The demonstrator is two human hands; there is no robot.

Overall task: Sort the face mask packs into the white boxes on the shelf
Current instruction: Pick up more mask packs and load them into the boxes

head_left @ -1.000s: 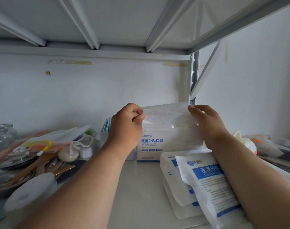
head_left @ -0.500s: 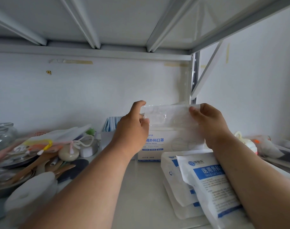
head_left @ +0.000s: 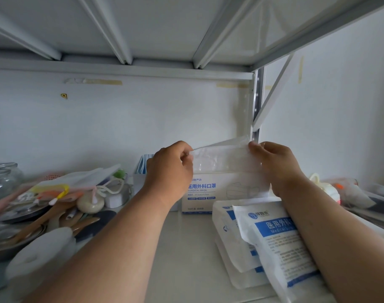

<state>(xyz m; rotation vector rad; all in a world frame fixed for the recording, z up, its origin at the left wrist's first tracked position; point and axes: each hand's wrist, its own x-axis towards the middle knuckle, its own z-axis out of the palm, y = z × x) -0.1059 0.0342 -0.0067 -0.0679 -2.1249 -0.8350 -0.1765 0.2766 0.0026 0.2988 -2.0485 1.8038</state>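
Clear mask pack (head_left: 221,158) upright above white box (head_left: 210,193).

Two hands: left (head_left: 170,169), right (head_left: 274,166). One white box (head_left: 210,193), one clear pack (head_left: 221,158) held. Three mask packs (head_left: 280,243) stacked, two glass jars (head_left: 2,180).

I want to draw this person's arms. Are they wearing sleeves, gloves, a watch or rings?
No. Both forearms are bare as far as the picture shows. The left hand and right hand have no gloves, and no watch, bracelet or ring is visible.
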